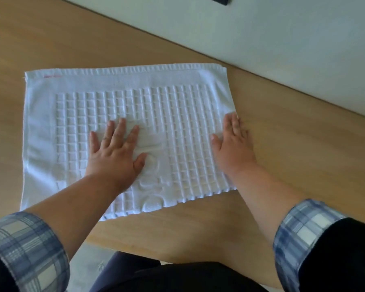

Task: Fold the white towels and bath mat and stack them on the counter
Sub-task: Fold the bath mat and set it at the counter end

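White waffle bath mat (177, 106) on wooden tabletop (282, 127); my left hand (116, 150), right hand (233, 142) press flat, grip released. Risk: near edge overhangs, mat may slide during fold.

raised lettering on bath mat (177, 114), unreadable

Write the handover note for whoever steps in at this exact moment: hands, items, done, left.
Left hand: flat, fingers spread, pressing the middle of the bath mat.
Right hand: flat on the mat's right edge, gripping nothing.
Bath mat: white, waffle-textured, lying on the wooden counter; it looks folded once, with a doubled edge nearest the person.
Done: mat laid out and pressed flat.
Left: further folds, then stacking. No towels or stack are in view.
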